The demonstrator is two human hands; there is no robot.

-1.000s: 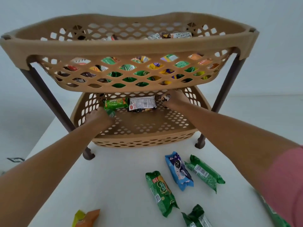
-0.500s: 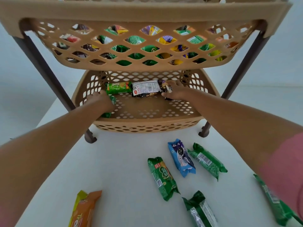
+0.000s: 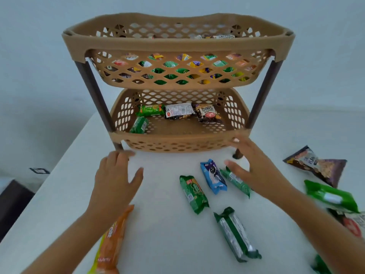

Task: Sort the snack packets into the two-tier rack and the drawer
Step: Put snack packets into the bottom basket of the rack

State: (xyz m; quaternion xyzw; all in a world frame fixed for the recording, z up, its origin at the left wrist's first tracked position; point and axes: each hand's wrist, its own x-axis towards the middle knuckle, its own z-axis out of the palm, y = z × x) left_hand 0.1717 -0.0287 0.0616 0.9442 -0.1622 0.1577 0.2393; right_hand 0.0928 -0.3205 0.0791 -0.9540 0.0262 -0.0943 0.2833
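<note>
**Both hands empty over the table, next packet to be picked**

The right hand (image 3: 254, 169) hovers spread and empty just in front of the rack (image 3: 177, 42), its fingers over one end of a green packet (image 3: 236, 181). The left hand (image 3: 116, 178) is also spread, palm down, holding nothing, near the rack's front left leg. The step in hand looks like choosing the next packet. A good way would be to close the right fingers across the green packet's width, lift it clear of the blue packet (image 3: 213, 177) just beside it, and lay it flat in the lower tier (image 3: 177, 143), where the front half is bare.

In that lower tier a dark packet (image 3: 208, 113) reads "SALTED PEANUTS"; a green one (image 3: 151, 110) at the back left has writing too blurred to be sure of. The upper tier is well filled. In front of the rack lie an orange packet (image 3: 112, 240) and two more green ones (image 3: 194, 193) (image 3: 236, 234); their print is unreadable. No drawer is in view.
</note>
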